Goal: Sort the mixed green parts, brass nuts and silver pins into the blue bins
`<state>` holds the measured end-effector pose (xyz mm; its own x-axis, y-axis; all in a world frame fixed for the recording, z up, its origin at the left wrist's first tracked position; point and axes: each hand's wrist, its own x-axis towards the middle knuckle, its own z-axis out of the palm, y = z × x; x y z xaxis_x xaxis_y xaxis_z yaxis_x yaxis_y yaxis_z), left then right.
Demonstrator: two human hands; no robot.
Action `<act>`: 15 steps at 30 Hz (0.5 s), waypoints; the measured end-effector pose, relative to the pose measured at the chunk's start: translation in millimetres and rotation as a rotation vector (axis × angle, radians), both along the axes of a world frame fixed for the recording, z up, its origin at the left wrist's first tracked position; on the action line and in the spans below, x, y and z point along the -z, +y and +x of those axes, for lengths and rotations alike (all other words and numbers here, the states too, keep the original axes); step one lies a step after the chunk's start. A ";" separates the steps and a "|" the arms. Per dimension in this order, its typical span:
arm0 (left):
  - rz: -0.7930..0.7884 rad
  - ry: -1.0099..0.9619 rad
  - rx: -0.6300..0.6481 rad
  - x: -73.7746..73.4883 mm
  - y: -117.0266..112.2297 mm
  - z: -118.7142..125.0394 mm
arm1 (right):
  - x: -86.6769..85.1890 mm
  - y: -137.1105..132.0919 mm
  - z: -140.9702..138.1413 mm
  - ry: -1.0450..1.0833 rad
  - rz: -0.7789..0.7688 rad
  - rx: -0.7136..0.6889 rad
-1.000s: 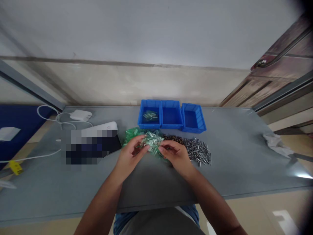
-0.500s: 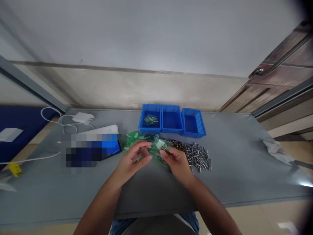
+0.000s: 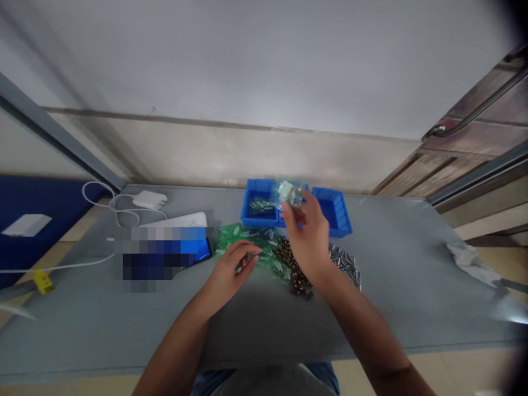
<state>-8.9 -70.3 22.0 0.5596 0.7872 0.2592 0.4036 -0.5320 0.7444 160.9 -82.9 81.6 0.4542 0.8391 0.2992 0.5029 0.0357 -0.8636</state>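
My right grip [image 3: 307, 236] clamps a clear packet [image 3: 285, 191], upper centre of frame, overlapping the middle blue bin [image 3: 282, 223]; left grip [image 3: 230, 269], lower, parted beside green packets [image 3: 227, 235].

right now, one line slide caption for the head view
Right hand holds a clear packet at the blue bins; left hand near green packets.

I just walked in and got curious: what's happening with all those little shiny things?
A person's right hand holds a clear packet up near the blue bins. The left hand is beside some green bags. Small pale pieces sit in the left bin, while brownish parts and silvery pins lie heaped on the table.
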 end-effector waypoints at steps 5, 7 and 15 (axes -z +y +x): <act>0.144 0.227 0.094 19.8 3.2 -3.0 | 26.2 11.9 1.5 -0.147 0.018 -0.006; 0.154 0.271 0.107 26.7 5.1 -3.0 | 41.4 1.1 3.2 -0.079 -0.013 -0.040; 0.135 0.250 0.094 26.6 10.0 3.4 | 79.7 -24.9 16.0 0.336 -0.200 -0.262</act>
<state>-5.6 -60.3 -4.6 0.6882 0.6965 0.2034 0.5096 -0.6635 0.5479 176.9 -107.9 1.9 0.2632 0.9647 -0.0071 0.1910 -0.0593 -0.9798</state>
